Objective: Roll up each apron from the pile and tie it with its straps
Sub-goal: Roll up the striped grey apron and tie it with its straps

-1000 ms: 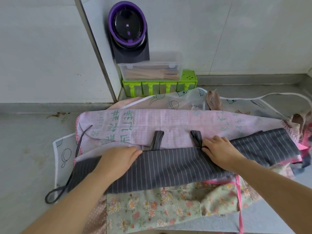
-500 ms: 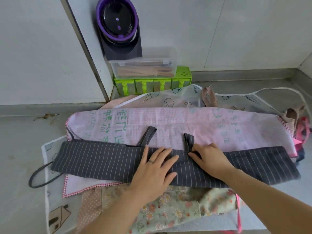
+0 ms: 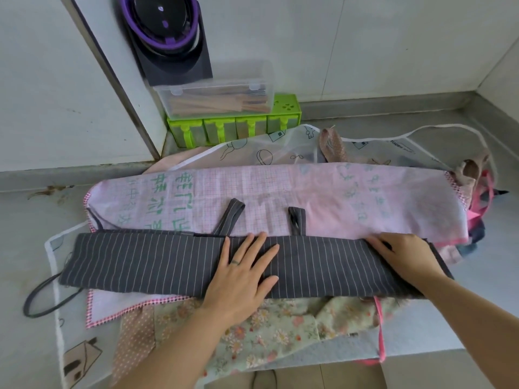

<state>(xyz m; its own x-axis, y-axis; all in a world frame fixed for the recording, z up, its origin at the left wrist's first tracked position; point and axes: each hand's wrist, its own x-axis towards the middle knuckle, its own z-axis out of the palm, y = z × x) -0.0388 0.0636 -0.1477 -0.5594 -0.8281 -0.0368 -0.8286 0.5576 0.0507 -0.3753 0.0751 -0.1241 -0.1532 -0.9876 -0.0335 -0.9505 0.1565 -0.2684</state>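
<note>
Grey desk point(image 3: 25, 234) against a tiled wall, back right corner in view. At the back edge: green compartment rack point(image 3: 233, 127), clear lidded box of sticks point(image 3: 216, 96) on top of it, and a black purple-ringed device point(image 3: 165, 23) above.

Task's thing: grey pinstriped apron point(image 3: 140, 262), folded into a long flat band running left to right across the pile, nearer the near edge than the back. Under it are a pink checked apron with green characters point(image 3: 280, 189), a clear printed apron point(image 3: 252, 153) and a floral apron point(image 3: 266, 327). Two striped strap stubs point(image 3: 230, 217) stick out from the band's far side. A dark tie strap point(image 3: 42, 299) loops off its left end onto bare desk.

Left hand point(image 3: 241, 273): flat, fingers straight and spread, pressing the middle of the band. Right hand point(image 3: 407, 256): laid on the right end, fingers stretched along the far fold, nothing clamped that I can see.

Step, as I judge it: flattening the folded band, rolling not yet begun. Next move likely calls for gripping one short end and turning it tightly toward the other, leaving the tie strap free to wrap.

Room: open desk to the left. The right end is crowded by bunched fabric and a pink strap point(image 3: 380, 332). The floral apron overhangs the near edge and may drag
</note>
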